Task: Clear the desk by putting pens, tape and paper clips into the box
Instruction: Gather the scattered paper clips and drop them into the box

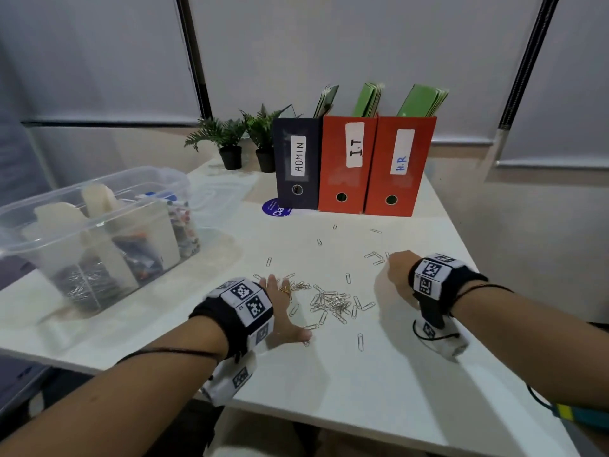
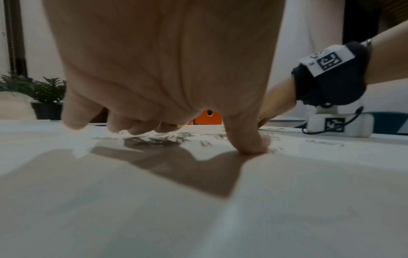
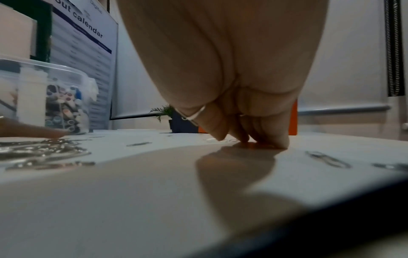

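Paper clips (image 1: 330, 303), loose on surface (image 1: 379, 384): left hand (image 1: 284, 308) fingers spread flat, right hand (image 1: 399, 275) fingers bunched together, fingertips down; best swept into one heap before lifting to box (image 1: 99, 239)

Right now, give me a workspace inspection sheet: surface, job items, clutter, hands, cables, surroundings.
Surface: white desk, paper clips loose on it.
Job's things: paper clips heaped between the hands, strays toward the binders; clear box at left, open, divided, holding clips, pens and pale rolls. No pens or tape seen on the desk.
Clutter: three binders marked ADMIN, I.T, H.R; two potted plants; blue sticker.
Hands: left hand spread flat, thumb on the desk; right hand with fingers bunched, tips on the desk; held clip cannot be told.
Cables: thin black cords along both forearms.
Surroundings: drawn blinds, wall calendar.
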### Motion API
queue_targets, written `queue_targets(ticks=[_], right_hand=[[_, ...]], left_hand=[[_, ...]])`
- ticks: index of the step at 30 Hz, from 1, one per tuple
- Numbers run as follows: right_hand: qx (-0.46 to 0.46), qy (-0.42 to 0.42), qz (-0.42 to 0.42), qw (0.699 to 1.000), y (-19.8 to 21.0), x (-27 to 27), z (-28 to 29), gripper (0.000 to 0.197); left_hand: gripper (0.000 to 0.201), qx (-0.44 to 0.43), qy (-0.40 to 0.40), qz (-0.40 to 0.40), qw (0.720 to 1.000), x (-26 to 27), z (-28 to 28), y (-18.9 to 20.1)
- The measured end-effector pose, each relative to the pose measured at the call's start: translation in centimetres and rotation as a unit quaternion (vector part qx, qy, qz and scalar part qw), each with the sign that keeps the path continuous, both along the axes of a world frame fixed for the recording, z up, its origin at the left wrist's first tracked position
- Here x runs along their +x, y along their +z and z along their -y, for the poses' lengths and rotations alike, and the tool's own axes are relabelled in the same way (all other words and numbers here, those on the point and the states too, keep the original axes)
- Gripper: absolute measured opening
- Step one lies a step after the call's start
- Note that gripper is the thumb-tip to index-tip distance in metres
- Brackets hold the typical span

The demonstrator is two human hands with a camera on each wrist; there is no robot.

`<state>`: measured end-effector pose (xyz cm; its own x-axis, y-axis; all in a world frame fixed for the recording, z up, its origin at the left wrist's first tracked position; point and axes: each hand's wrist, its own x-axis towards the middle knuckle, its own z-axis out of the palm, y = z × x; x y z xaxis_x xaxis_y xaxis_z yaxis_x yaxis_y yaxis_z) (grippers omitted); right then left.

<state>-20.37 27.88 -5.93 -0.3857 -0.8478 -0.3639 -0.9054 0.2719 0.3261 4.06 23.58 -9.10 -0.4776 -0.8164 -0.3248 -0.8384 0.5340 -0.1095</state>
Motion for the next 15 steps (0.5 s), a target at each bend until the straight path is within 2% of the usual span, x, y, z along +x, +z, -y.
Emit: queue_targets(ticks=[3,6,9,10,12,15], right_hand=[[-0.022,0.004,0.035,0.999,0.1,1.4,0.8,0.02],[-0.058,0.049,0.083,0.994,0.0,3.0,0.9,0.032],[-0.067,0.121,0.143,0.98,-0.4,4.6,0.8,0.025],[-0.071,0.135,0.153,0.976,-0.6,5.0,0.7,0.023],[-0.098,0.153,0.169,0.969,-0.7,5.6,0.7,0.03],[-0.144,0.116,0.194,0.963,0.0,4.8,1.2,0.033]], left_hand=[[0.114,-0.033,0.04,-0.053,0.997,0.6,1.9,-1.8],[0.12,-0.048,0.071,-0.069,0.994,0.6,3.6,-1.8],[0.12,-0.032,0.098,-0.079,0.992,0.1,4.7,-1.9],[0.116,-0.021,0.096,-0.075,0.992,-0.2,4.8,-1.9],[0.103,-0.001,0.064,-0.065,0.996,-1.0,4.8,-1.6],[0.079,0.047,0.009,-0.084,0.995,-2.2,4.0,-0.8]])
